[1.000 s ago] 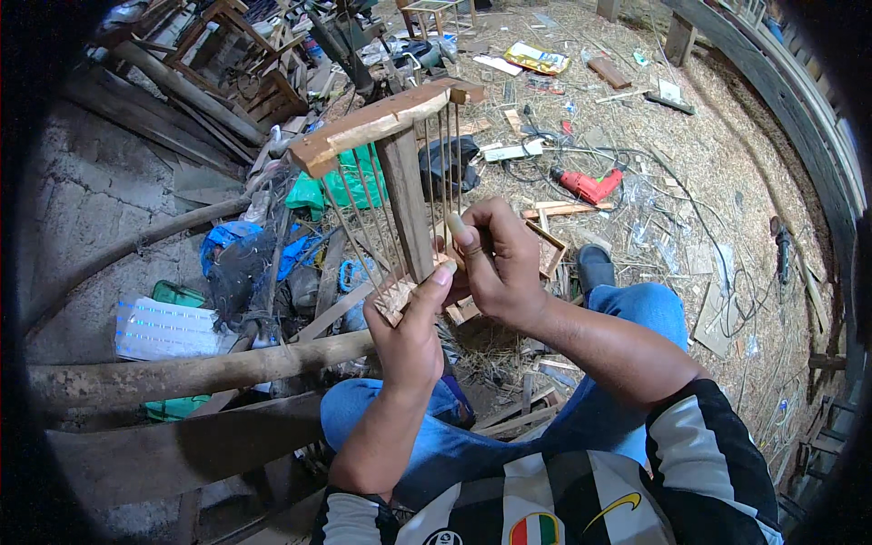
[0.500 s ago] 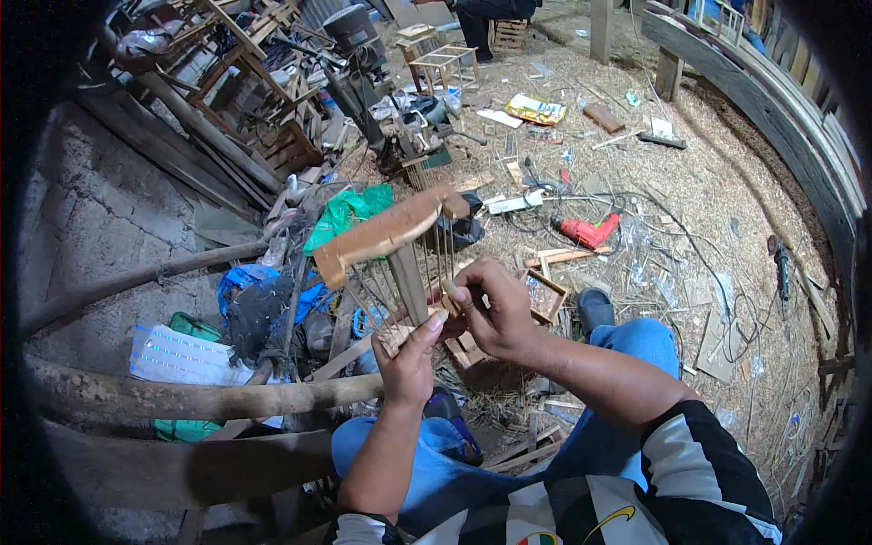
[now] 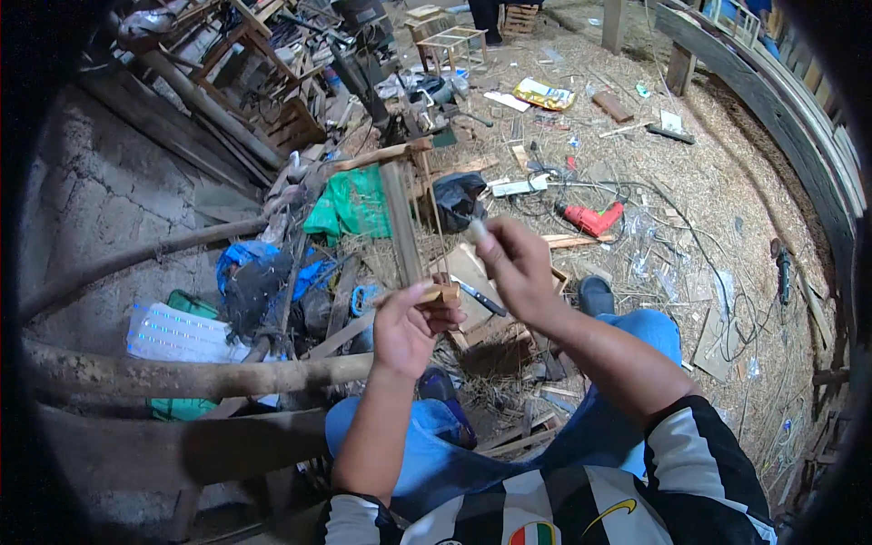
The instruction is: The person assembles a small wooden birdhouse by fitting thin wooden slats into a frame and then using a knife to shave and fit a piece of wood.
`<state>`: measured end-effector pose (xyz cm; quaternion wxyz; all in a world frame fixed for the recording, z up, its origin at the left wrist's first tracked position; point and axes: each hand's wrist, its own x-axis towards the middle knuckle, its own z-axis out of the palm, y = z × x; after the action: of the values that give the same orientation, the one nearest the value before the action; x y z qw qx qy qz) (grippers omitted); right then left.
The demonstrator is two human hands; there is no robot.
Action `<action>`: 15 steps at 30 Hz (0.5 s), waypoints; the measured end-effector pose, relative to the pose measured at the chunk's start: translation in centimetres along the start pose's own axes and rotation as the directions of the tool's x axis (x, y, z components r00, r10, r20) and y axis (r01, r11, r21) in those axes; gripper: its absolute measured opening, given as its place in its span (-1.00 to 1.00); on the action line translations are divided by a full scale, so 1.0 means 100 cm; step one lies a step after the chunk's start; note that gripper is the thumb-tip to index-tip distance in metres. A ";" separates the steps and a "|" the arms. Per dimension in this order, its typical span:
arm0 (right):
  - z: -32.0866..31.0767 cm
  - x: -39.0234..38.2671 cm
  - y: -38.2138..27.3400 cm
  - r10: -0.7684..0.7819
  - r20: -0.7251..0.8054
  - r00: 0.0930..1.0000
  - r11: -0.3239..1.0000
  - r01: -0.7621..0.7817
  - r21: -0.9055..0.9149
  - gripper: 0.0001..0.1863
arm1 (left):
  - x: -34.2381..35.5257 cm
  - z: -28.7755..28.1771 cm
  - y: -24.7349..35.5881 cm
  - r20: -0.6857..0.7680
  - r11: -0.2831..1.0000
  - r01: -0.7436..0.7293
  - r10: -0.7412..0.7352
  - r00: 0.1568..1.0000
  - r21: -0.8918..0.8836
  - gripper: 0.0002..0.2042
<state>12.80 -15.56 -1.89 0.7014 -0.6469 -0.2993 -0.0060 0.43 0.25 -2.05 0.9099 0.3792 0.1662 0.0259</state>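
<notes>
- Wooden frame [image 3: 400,222], one: slatted piece with thin rods [image 3: 433,209], carried in the air ahead of the knees; I log its long axis as running up and away from the left hand, leaning slightly left at the top.
- Left hand [image 3: 407,329], nearer of the two: fingers wrapped about the frame's lower block [image 3: 442,292], thumb along its upper side.
- Right hand [image 3: 520,272]: to the right of the rods, apart from them, level with the frame's lower half; fingers curled, thumb toward forefinger. From my end I cannot tell whether the tips meet or pinch anything; the pale spot there is too small to identify.
- Key relation, as I read it: a short open gap between right fingertips and rods, frame on the left side of it.
- Knife [image 3: 486,299], dark-handled: just beyond the block, among wood pieces.
- Ground [image 3: 672,173]: strewn with straw-like shavings and offcuts.
- Red drill [image 3: 592,218]: lying farther off, right.
- Green plastic sheet [image 3: 350,207] and black bag [image 3: 459,198]: on the ground behind the frame.
- Rounded pole [image 3: 209,377]: left, crosswise; rough wall [image 3: 109,195] beyond it.
</notes>
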 end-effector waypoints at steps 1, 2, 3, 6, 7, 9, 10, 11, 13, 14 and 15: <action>-0.004 0.004 -0.002 0.102 0.010 0.995 0.992 -0.102 0.073 -0.71 | 0.002 0.000 0.002 -0.006 0.993 0.077 -0.077 0.997 -0.089 -0.62; -0.004 0.006 0.000 0.087 -0.010 0.996 0.992 -0.085 0.097 -0.68 | 0.003 0.010 0.005 -0.148 0.991 0.074 -0.090 0.985 -0.107 -0.63; -0.006 0.007 0.000 0.101 0.018 0.995 0.985 -0.102 0.139 -0.68 | 0.004 0.006 0.005 -0.155 0.991 0.072 -0.088 0.984 -0.109 -0.63; -0.003 0.005 -0.001 0.092 0.071 0.993 0.983 -0.102 0.155 -0.73 | 0.004 -0.003 0.005 -0.057 0.953 0.142 -0.163 0.985 -0.266 -0.63; 0.001 0.004 0.004 -0.042 0.085 0.996 0.996 0.035 0.086 -0.77 | 0.002 -0.003 0.006 -0.062 0.954 0.139 -0.161 0.985 -0.266 -0.63; 0.001 0.002 -0.001 -0.175 0.108 0.979 0.985 0.174 0.012 -0.80 | 0.002 -0.003 0.005 0.056 0.927 0.139 -0.128 0.990 -0.349 -0.62; -0.003 -0.001 -0.008 -0.226 0.186 0.956 0.969 0.241 -0.057 -0.79 | 0.001 -0.002 0.006 0.055 0.926 0.139 -0.127 0.990 -0.350 -0.62; -0.005 -0.002 -0.014 -0.273 0.266 0.925 0.942 0.313 -0.121 -0.76 | 0.001 0.000 0.008 0.065 0.903 0.172 -0.159 0.985 -0.394 -0.61; -0.003 -0.002 -0.009 -0.365 0.279 0.888 0.898 0.415 -0.147 -0.72 | 0.001 0.002 0.009 0.076 0.878 0.202 -0.187 0.979 -0.435 -0.61; -0.003 -0.002 -0.006 -0.411 0.309 0.858 0.857 0.479 -0.189 -0.73 | 0.002 0.003 0.008 0.115 0.881 0.212 -0.180 0.977 -0.423 -0.61; -0.002 -0.003 -0.003 -0.453 0.341 0.824 0.810 0.540 -0.228 -0.74 | 0.003 0.002 0.006 0.153 0.884 0.222 -0.174 0.973 -0.411 -0.60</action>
<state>12.54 -15.93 -1.74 0.5147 -0.6428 -0.5473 -0.1499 0.79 0.61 -1.55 0.9763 0.1534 0.1435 -0.0528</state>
